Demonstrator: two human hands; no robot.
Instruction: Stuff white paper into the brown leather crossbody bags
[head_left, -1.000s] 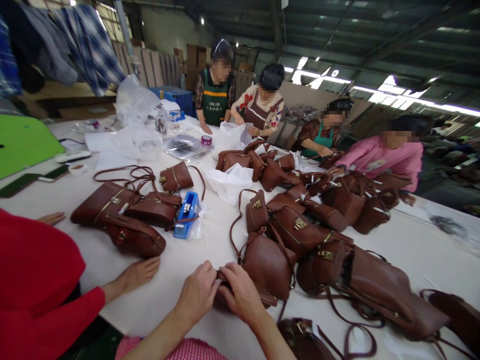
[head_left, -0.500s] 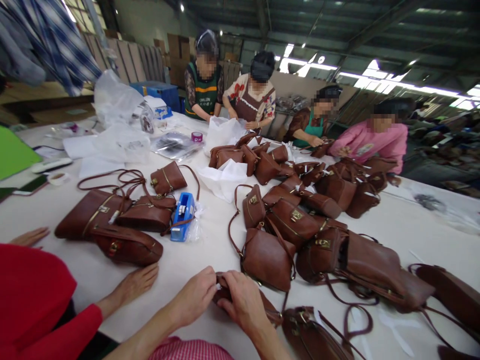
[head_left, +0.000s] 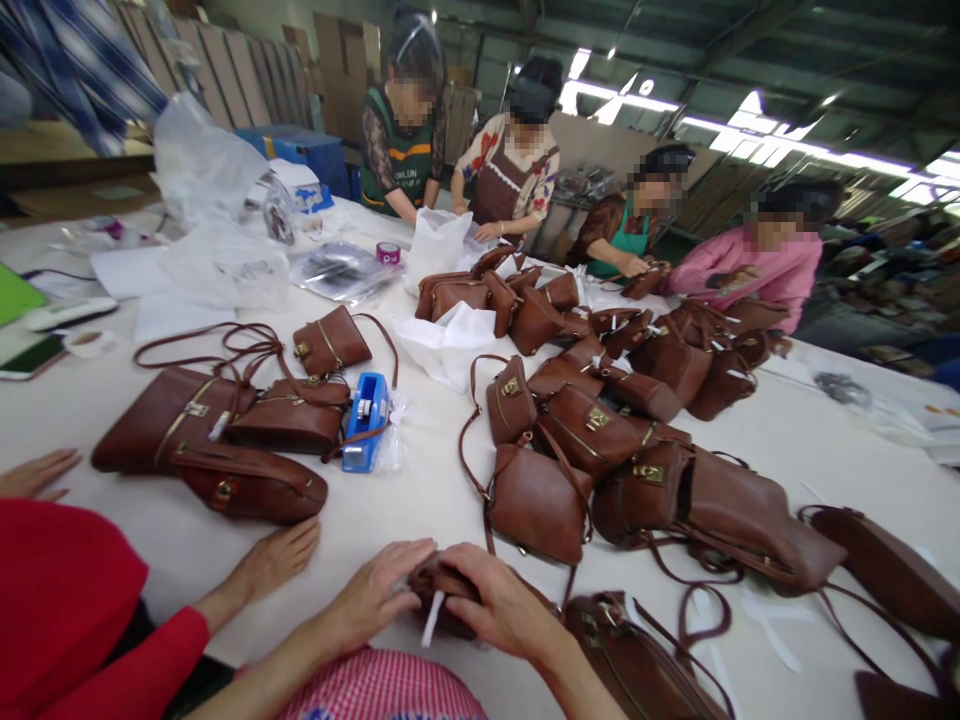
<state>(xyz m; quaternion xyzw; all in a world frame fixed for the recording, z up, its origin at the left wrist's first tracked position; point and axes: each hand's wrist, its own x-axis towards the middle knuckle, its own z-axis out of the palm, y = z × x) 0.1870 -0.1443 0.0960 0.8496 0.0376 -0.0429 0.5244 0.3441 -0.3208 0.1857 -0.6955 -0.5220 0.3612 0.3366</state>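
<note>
A small brown leather handbag (head_left: 427, 578) lies at the table's near edge, in front of my body. My left hand (head_left: 375, 592) holds its left end, thumb below and fingers along the top. Over its upper right side curves my right hand (head_left: 496, 602), gripping it with the thumb towards me. A white strip (head_left: 433, 618) hangs from the bag between my hands. Much of the bag is hidden under my right hand. Close by on the right lies another brown handbag (head_left: 637, 660) with a metal fitting and a strap.
A co-worker's hand (head_left: 281, 555) in a red sleeve rests left of mine, near several brown bags (head_left: 285, 420). A blue tape dispenser (head_left: 365, 425) stands beyond. More bags (head_left: 540, 500) cover the table's right side. Several people work across the table, near white plastic wrapping (head_left: 450, 340).
The white strip now hangs free towards me. My left fingers have gone from a pinch to lying stretched along the bag. The view has shifted slightly.
</note>
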